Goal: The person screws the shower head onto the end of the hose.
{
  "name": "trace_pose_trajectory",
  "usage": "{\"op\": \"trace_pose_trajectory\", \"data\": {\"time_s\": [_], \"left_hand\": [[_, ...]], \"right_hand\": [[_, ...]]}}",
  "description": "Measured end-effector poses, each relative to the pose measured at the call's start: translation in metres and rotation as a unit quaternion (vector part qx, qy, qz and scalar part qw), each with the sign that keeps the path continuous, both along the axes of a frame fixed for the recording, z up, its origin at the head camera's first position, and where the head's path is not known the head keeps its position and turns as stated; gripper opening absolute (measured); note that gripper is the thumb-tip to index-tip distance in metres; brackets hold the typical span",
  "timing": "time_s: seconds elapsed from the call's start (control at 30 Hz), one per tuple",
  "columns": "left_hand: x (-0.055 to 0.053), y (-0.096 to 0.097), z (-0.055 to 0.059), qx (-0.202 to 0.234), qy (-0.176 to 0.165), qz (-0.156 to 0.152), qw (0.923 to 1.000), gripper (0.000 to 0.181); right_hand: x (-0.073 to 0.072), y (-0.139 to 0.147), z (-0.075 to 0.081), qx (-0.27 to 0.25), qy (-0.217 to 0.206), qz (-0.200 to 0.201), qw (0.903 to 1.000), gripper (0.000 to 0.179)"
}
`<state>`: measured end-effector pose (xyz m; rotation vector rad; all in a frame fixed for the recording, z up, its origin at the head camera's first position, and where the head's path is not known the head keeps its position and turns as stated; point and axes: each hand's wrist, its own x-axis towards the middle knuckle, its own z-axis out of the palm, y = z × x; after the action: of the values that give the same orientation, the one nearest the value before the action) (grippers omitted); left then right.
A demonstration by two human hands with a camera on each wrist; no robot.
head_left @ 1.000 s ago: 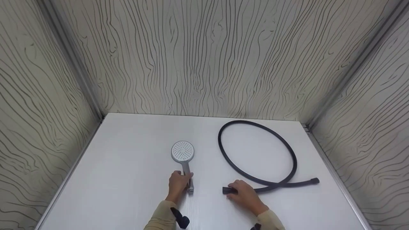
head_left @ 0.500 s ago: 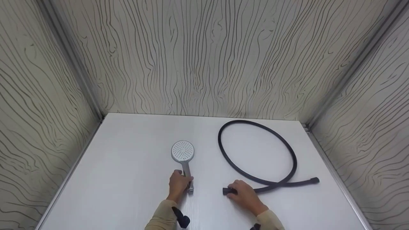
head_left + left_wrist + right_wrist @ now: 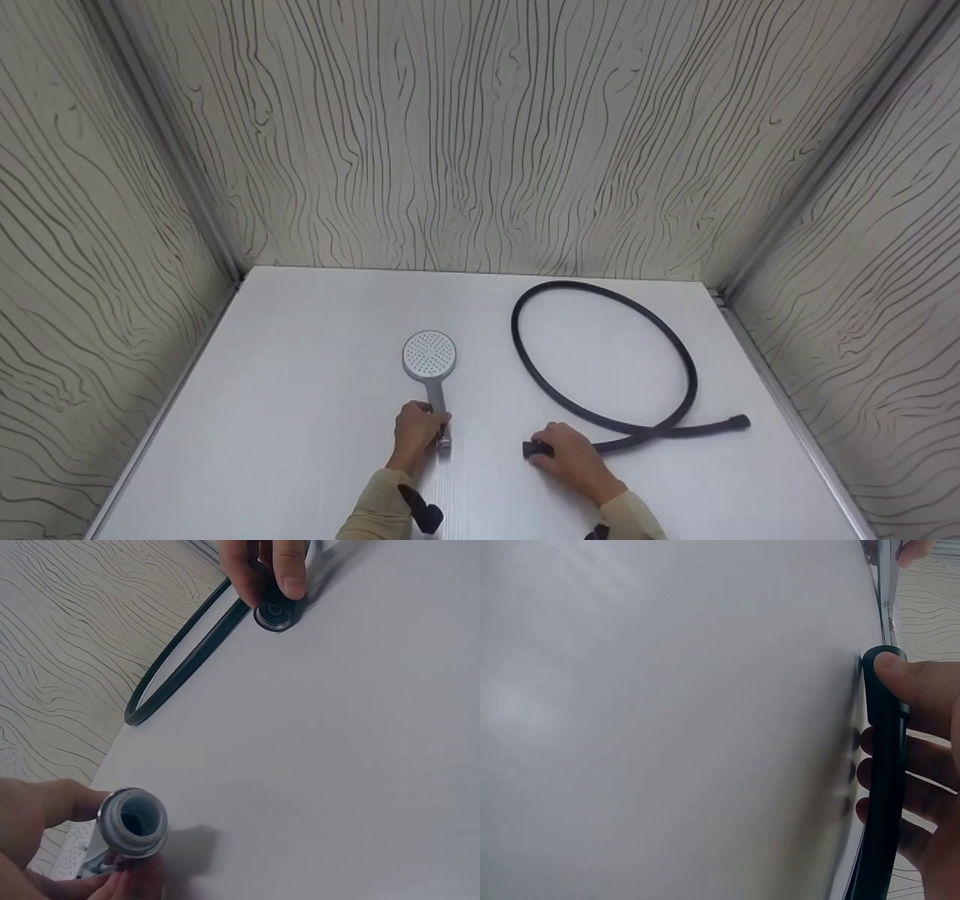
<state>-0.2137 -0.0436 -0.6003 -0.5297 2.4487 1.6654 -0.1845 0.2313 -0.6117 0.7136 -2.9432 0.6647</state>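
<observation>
A hand shower head (image 3: 429, 354) with a round, pale spray face and grey handle lies face up. My left hand (image 3: 415, 435) grips its handle near the lower end. In the left wrist view its threaded, hollow connector (image 3: 135, 823) sticks out past the thumb and fingers. To the right, my right hand (image 3: 577, 461) holds one end of a black shower hose (image 3: 688, 375) just behind its end nut (image 3: 529, 448). The right wrist view has the thumb (image 3: 896, 667) on that nut and the fingers behind the hose. A gap separates nut and connector.
The hose makes one large loop on the white table (image 3: 315, 360), crossing itself near the right hand. Its other end fitting (image 3: 739, 421) lies toward the right edge. Wood-grain panels (image 3: 450, 150) enclose the back and both sides.
My left hand and the shower handle's lower end have shifted very slightly to the left. The right hand and the hose have barely moved.
</observation>
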Motion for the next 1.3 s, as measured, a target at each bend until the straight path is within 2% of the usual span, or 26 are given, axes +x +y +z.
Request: {"op": "trace_pose_trajectory", "data": {"time_s": [0.17,0.27,0.47,0.63,0.8,1.1,1.3], "left_hand": [[-0.001,-0.003,0.002,0.023,-0.003,-0.005,0.9997,0.037],[-0.003,-0.004,0.002,0.056,-0.013,-0.013,0.9983,0.034],[-0.007,-0.007,-0.002,0.127,-0.044,-0.024,0.9906,0.04],[-0.007,-0.007,-0.003,0.172,-0.056,-0.016,0.9833,0.038],[-0.007,-0.006,0.002,0.189,-0.069,-0.015,0.9794,0.032],[-0.006,-0.006,0.006,0.185,-0.065,-0.034,0.9799,0.029],[-0.005,-0.005,0.006,0.216,-0.074,-0.037,0.9729,0.032]], "right_hand": [[-0.001,0.001,0.0,0.007,-0.004,0.001,1.0,0.022],[-0.001,0.001,0.001,0.013,-0.011,0.001,0.9999,0.023],[0.001,0.001,0.003,0.021,-0.045,-0.005,0.9988,0.025],[0.001,0.002,0.005,0.013,-0.039,-0.008,0.9991,0.023],[0.001,0.002,0.008,0.007,-0.019,-0.015,0.9997,0.022],[0.002,0.002,0.013,-0.007,-0.005,-0.018,0.9998,0.019],[0.002,0.004,0.019,-0.015,0.0,-0.02,0.9997,0.02]]}}
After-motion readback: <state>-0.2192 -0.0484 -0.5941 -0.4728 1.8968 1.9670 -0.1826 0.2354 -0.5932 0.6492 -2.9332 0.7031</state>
